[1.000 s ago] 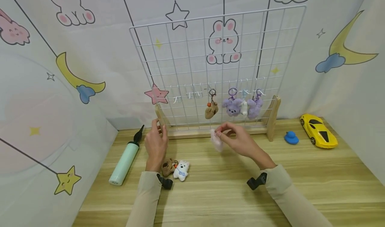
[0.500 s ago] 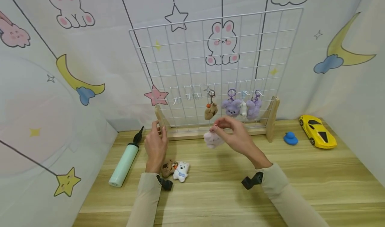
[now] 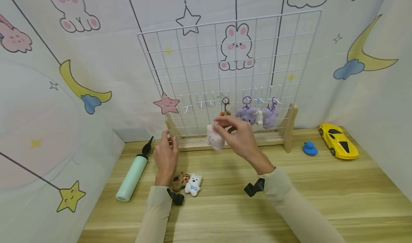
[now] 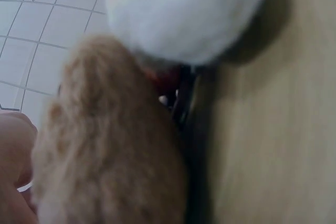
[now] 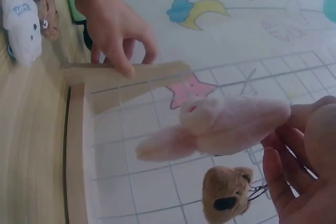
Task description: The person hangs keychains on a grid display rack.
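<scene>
My right hand (image 3: 239,137) pinches a pink plush keychain (image 3: 215,139) near its top, and the plush hangs in front of the white wire grid rack (image 3: 229,20). In the right wrist view the plush (image 5: 236,124) shows long ears or limbs. My left hand (image 3: 165,159) holds the rack's left wooden post (image 3: 170,123), its thumb and fingers on either side. Below that hand, a brown plush keychain (image 3: 178,181) and a white bear plush (image 3: 193,184) lie on the table; both are close and blurred in the left wrist view. A brown dog-like plush (image 5: 226,195) hangs on the rack.
Two purple plush keychains (image 3: 246,115) and a small white one (image 3: 259,117) hang at the rack's right. Several bare hooks (image 3: 201,104) stick out at its left. A green hand pump (image 3: 132,178) lies left; a blue duck (image 3: 310,148) and yellow toy car (image 3: 338,141) sit right.
My right hand has moved left and up with the pink plush, which now partly swings left before the rack. The hand now covers much of the hanging brown plush. My left hand stays on the post.
</scene>
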The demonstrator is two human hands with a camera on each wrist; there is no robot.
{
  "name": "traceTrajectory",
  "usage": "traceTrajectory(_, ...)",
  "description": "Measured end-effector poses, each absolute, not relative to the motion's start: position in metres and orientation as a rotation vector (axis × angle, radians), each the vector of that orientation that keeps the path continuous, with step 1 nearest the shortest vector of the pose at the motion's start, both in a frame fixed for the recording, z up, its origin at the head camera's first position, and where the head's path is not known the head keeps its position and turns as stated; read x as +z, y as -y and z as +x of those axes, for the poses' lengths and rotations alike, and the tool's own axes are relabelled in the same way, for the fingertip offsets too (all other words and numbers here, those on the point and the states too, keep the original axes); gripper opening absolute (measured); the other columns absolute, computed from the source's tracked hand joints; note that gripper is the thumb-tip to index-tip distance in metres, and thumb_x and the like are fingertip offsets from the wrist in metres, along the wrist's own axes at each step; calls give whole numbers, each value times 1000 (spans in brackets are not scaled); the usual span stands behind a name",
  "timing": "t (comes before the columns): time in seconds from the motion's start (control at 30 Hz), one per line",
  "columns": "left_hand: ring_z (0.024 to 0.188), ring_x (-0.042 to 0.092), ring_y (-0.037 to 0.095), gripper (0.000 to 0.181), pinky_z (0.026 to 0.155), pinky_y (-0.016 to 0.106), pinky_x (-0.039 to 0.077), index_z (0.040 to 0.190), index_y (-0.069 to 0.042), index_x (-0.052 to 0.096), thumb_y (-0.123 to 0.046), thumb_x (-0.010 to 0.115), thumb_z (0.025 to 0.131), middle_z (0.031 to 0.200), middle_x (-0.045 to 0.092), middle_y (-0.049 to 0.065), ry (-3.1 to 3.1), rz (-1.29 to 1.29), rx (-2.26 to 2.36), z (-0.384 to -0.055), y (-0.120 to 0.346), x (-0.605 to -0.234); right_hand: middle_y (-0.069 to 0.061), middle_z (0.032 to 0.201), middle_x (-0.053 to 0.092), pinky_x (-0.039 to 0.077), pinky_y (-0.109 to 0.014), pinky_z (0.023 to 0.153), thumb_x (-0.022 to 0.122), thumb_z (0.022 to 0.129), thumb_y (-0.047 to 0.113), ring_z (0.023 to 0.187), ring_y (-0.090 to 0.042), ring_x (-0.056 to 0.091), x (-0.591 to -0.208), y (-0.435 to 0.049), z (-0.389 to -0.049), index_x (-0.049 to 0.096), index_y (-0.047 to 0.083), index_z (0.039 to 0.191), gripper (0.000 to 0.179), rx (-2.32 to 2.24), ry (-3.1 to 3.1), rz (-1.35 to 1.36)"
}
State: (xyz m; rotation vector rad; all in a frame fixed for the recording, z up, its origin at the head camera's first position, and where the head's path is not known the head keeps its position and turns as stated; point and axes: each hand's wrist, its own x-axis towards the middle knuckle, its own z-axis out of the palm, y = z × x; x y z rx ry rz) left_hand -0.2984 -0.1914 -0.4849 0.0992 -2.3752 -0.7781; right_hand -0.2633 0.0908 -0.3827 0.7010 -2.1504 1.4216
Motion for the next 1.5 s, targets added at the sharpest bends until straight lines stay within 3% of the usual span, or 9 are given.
traceTrajectory(0.3, 97, 82, 40, 35, 76, 58, 64, 140, -9, 62, -29, 63, 111, 114, 82, 22, 2374, 90, -793, -298, 190, -486, -6, 93, 85, 59, -20, 67, 80, 101, 20, 74, -15, 77, -369, -77, -274, 80, 7, 107, 14, 1432, 2006, 591)
traceTrajectory(0.43, 97, 82, 40, 35, 75, 58, 64, 141, -9, 62, -29, 64, 111, 113, 82, 22, 2368, 84, -790, -298, 190, -487, -9, 93, 85, 59, -21, 60, 80, 100, 19, 65, -20, 77, -367, -71, -280, 81, 6, 107, 15, 1505, 1936, 564)
traceTrajectory(0.7, 96, 81, 40, 36, 75, 58, 63, 141, -10, 62, -31, 61, 112, 114, 82, 21, 2395, 97, -783, -296, 191, -488, -7, 90, 85, 51, -21, 50, 80, 101, 21, 55, -14, 69, -368, -62, -289, 79, 9, 112, 16, 1523, 1875, 521)
traceTrajectory(0.9, 97, 82, 40, 36, 76, 58, 63, 142, -10, 62, -31, 62, 112, 115, 82, 21, 2390, 93, -795, -297, 191, -486, -10, 87, 84, 51, -20, 49, 79, 102, 21, 62, -29, 74, -366, -59, -293, 79, 9, 110, 14, 1596, 1861, 508)
traceTrajectory(1.1, 96, 82, 40, 36, 75, 59, 63, 141, -10, 62, -29, 63, 111, 114, 82, 21, 2379, 87, -794, -298, 191, -485, -12, 93, 85, 56, -19, 54, 79, 101, 17, 70, -28, 79, -367, -58, -295, 80, 7, 114, 16, 1569, 1891, 510)
traceTrajectory(1.33, 98, 82, 40, 36, 76, 58, 64, 141, -10, 62, -30, 63, 111, 115, 82, 21, 2380, 98, -794, -298, 192, -485, -13, 113, 84, 65, -25, 82, 77, 102, 15, 100, -25, 83, -373, -61, -295, 79, 4, 121, 22, 1560, 1943, 503)
traceTrajectory(1.5, 98, 82, 40, 36, 77, 58, 64, 142, -10, 62, -29, 64, 111, 115, 82, 22, 2380, 105, -799, -298, 191, -485, -12, 118, 83, 65, -25, 83, 76, 103, 14, 104, -24, 82, -377, -68, -289, 77, 3, 123, 23, 1595, 1936, 513)
